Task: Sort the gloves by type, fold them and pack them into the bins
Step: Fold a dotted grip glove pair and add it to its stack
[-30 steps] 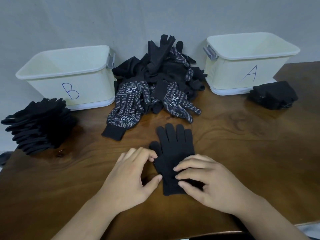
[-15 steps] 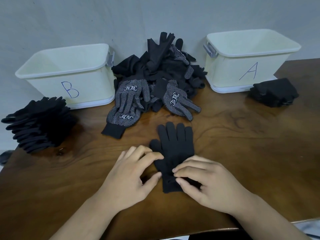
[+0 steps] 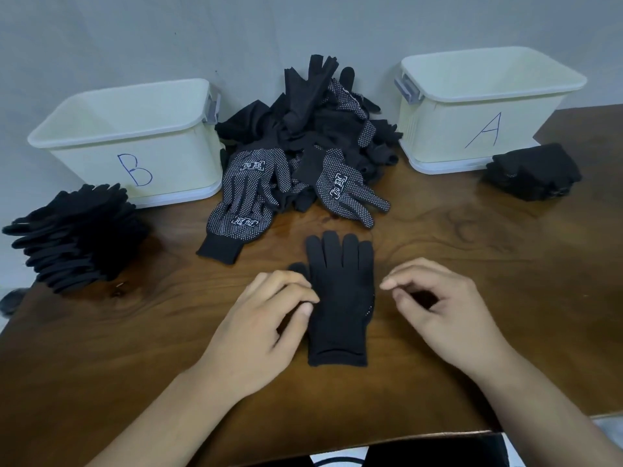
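A plain black glove (image 3: 338, 298) lies flat on the wooden table (image 3: 472, 251), fingers pointing away from me and cuff toward me. My left hand (image 3: 266, 321) is at the glove's left edge, with its curled index finger and thumb pinching the fabric there. My right hand (image 3: 438, 305) hovers just right of the glove, apart from it, fingers loosely curled and holding nothing. Bin B (image 3: 135, 143) stands at the back left and bin A (image 3: 488, 96) at the back right. Both are white, and no gloves show inside them.
An unsorted pile of black gloves (image 3: 303, 129) sits between the bins, with white-dotted gloves (image 3: 249, 197) spilling forward. A stack of plain black gloves (image 3: 77, 237) lies in front of bin B. A folded dark stack (image 3: 532, 171) lies by bin A.
My right hand has lifted off the glove and moved to the right of it. My left thumb has closed toward the index finger at the glove's left edge. The glove lies fully uncovered.
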Available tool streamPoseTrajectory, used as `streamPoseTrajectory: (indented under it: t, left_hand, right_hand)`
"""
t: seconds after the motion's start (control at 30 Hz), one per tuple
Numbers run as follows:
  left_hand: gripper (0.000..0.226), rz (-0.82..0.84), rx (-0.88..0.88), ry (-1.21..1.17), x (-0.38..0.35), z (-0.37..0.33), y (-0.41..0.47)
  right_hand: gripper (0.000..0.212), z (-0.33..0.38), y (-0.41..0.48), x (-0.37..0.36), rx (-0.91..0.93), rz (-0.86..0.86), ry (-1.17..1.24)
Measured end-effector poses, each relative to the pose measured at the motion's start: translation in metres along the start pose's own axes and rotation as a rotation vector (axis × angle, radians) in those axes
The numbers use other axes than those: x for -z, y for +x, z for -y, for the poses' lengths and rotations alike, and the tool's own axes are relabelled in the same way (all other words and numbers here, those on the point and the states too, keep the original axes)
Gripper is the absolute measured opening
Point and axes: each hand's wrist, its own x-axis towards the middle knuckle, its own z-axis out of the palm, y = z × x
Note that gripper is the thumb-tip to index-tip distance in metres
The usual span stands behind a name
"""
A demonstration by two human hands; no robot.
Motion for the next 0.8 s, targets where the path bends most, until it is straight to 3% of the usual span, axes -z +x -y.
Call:
streamPoseTrajectory:
  t: [0.13,0.3,0.6,0.8]
  left_hand:
    - [0.048,0.251,-0.071,0.071,-0.012,-0.009,0.013]
    - [0.068,0.442,-0.102,0.263,-0.017,-0.010,0.011]
    - [0.097,0.509,-0.129,0.337,-0.016,-0.012,0.011]
    - [0.077,0.487,-0.116,0.296,-0.017,-0.011,0.012]
  right_hand:
    - [0.021,0.002,-0.002,-0.010,0.157,0.179,-0.219]
    - [0.015,0.002,-0.003,-0.012,0.241,0.179,-0.357]
    - [0.023,0.004,0.002,-0.017,0.413,0.178,-0.588]
    - [0.015,0.008,-0.005,-0.012,0.376,0.227,-0.496]
